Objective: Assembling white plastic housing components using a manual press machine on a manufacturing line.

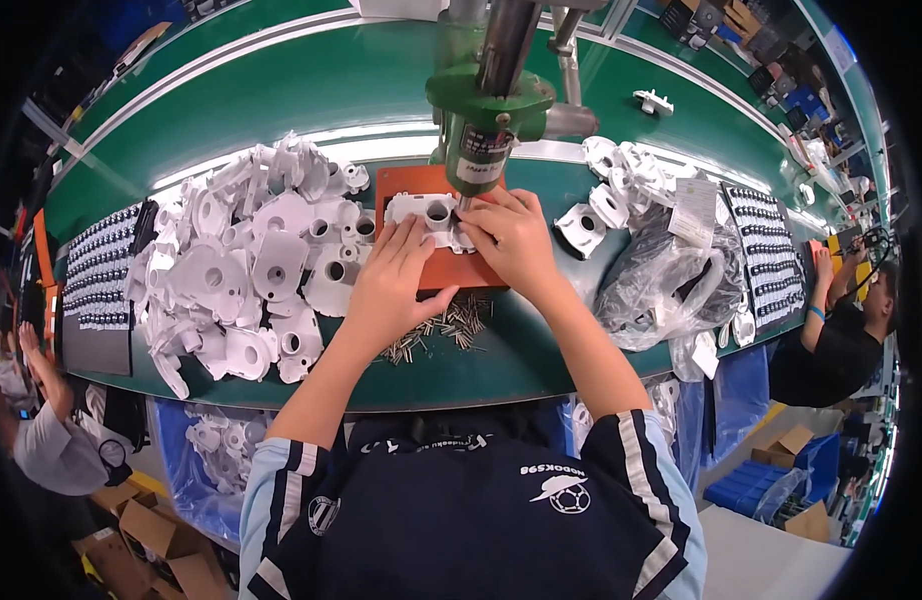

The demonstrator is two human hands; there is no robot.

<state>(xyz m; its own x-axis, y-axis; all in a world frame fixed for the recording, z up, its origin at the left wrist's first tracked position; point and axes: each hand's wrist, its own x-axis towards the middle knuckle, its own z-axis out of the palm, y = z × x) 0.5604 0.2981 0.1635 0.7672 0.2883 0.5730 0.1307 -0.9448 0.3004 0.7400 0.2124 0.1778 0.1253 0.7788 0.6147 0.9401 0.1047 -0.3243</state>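
A white plastic housing (413, 207) with a round hole lies on an orange block (390, 186), under the head of a green press (481, 165). My left hand (393, 275) lies over the housing's left side, fingers stretched onto it and thumb spread to the right. At its right side, my right hand (513, 238) is closed at the fingertips, right beside the press's metal tip (466, 203). Whatever those fingers pinch is too small and hidden to name. Loose metal pins (464, 325) are scattered on the green table just in front of the block.
White housings (216, 275) are heaped at left; more (631, 165) lie at right beside a clear plastic bag (661, 290). Trays of small dark-and-white parts (101, 270) stand at both ends. A co-worker (831, 340) sits far right; another person's hand (43, 368) shows at left.
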